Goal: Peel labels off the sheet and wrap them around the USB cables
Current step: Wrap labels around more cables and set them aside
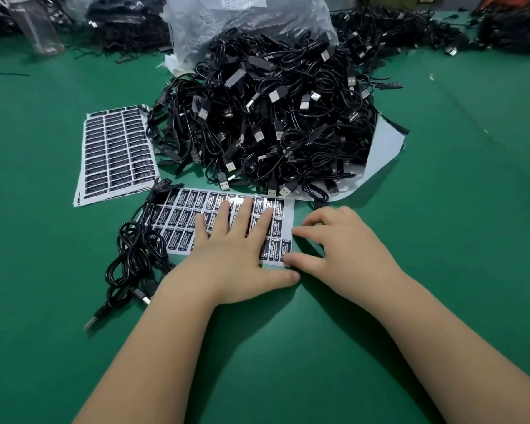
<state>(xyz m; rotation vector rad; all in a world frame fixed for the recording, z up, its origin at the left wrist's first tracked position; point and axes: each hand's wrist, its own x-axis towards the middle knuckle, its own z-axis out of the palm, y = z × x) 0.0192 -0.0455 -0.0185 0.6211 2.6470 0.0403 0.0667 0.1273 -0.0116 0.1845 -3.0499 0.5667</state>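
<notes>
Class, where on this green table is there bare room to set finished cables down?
Bare green mat lies right of the right hand and near the forearms. Crowded: the black USB cable heap and white label sheets ahead and left.

Left hand (236,252) flat, fingers (224,215) spread; right hand (343,243) fingers curled.

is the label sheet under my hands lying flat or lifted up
Flat. The label sheet lies spread on the green table; the left hand presses it, and the right hand fingers touch its right edge.

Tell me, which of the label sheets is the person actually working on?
The near label sheet, lying crosswise: the left hand presses flat on it and the right hand touches its right edge. The stack of sheets lies untouched.
</notes>
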